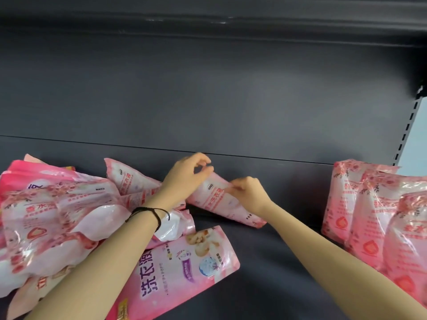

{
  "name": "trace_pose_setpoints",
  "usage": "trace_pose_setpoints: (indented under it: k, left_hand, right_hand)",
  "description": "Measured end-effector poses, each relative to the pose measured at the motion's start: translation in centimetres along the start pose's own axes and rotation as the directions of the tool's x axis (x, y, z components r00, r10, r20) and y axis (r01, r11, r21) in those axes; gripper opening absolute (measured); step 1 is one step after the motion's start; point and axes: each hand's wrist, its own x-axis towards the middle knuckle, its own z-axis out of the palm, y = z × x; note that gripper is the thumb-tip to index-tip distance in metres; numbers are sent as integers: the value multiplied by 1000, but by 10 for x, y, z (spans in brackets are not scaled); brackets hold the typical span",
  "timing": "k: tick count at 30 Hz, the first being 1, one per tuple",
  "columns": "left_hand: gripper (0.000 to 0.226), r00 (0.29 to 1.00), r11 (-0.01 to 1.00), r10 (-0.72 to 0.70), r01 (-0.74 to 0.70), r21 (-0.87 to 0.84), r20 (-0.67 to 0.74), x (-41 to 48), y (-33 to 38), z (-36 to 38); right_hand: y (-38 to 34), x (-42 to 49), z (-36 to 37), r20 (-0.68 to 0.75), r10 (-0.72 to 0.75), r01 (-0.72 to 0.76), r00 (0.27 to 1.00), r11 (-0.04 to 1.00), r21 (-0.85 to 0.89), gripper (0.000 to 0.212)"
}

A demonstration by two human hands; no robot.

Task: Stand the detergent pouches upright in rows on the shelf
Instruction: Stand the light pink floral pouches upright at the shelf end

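Note:
A pink detergent pouch lies tilted near the middle of the dark shelf. My left hand pinches its upper end with curled fingers. My right hand pinches its right edge. To the left, several pink pouches lie in a loose heap, and one large pouch lies flat at the front under my left forearm. At the right, three pouches stand upright in a row, front to back.
The shelf's dark back panel rises behind the pouches. A slotted upright runs along the right side. Bare shelf floor shows between the flat front pouch and the standing row.

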Motion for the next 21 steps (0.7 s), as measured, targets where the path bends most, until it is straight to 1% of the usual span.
trace_pose_setpoints:
  k: [2,3,4,5,6,7,8,9,10,12,13,14,16,18,19,21]
  left_hand:
    - [25,989,977,-102,79,-198,-110,7,7,2]
    - [30,973,945,-174,122,-302,-152,9,12,4]
    - [34,951,897,-248,153,-414,-185,11,16,8]
    - [38,925,834,-320,171,-525,-207,11,21,13]
    - [43,897,761,-387,181,-623,-213,10,26,18]
    - [47,873,688,-447,198,-698,-194,8,31,25]
    - [49,860,629,-490,236,-741,-142,5,34,33]
    - [51,859,590,-508,295,-752,-61,2,37,42]
    - [51,866,562,-498,359,-745,42,-2,39,52]
    - [49,865,484,-438,456,-747,245,-8,44,72]
    - [47,856,428,-421,480,-765,302,-10,47,81]
    - [43,847,373,-419,488,-789,326,-10,50,88]
    - [33,838,307,-441,478,-823,322,-9,55,100]
    - [26,843,288,-443,455,-843,304,-7,58,110]
    - [22,852,292,-436,439,-850,291,-7,60,115]
    - [18,869,350,-425,415,-840,252,-8,62,125]
  right_hand:
    - [6,-2,-14,-112,66,-44,991,981,190,25]
    - [9,-3,-21,-150,141,-83,979,937,339,22]
    - [11,-4,-26,-158,225,-115,961,850,514,19]
    - [14,-5,-31,-132,297,-134,946,727,674,16]
    - [16,-7,-36,-99,339,-133,935,597,791,14]
    - [20,-10,-40,-75,354,-115,932,485,867,15]
    - [22,-14,-43,-61,348,-85,936,390,917,16]
    - [25,-17,-45,-55,332,-56,942,316,947,18]
    - [26,-21,-46,-55,316,-32,947,264,964,19]
    - [29,-26,-45,-70,305,5,950,209,978,21]
    - [31,-29,-44,-79,312,16,947,202,979,22]
    - [33,-32,-43,-89,326,22,941,203,979,24]
    - [39,-37,-41,-104,360,26,927,217,976,25]
    - [45,-42,-42,-122,395,23,910,246,969,23]
    - [48,-44,-42,-130,415,17,900,264,964,22]
    - [52,-47,-41,-133,460,-7,878,290,957,18]
